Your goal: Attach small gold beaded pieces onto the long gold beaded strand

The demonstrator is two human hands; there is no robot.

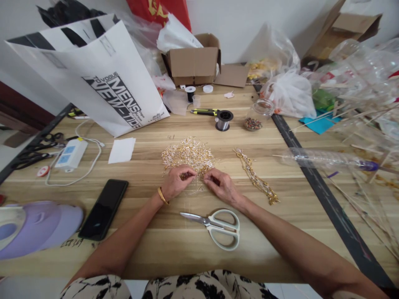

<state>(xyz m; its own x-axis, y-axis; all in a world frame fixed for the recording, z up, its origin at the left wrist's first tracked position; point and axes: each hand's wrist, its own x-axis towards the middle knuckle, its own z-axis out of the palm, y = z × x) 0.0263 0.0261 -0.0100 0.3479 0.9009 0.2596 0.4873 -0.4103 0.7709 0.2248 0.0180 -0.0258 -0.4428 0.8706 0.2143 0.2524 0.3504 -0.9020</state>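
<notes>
- Lighting: soft, moderately bright, fairly even across the tabletop.
- Shadows: diffuse; greyer patch on the far wall, right side.
- Glare: pale sheen on the near wood; glints on clear plastic, far right.
- Distortion: white bag, left, stretched outward.
- Sharpness: right edge soft; gold pile poorly resolved.

Heaped pieces are gold and whitish, the scissor handles pale.
</notes>
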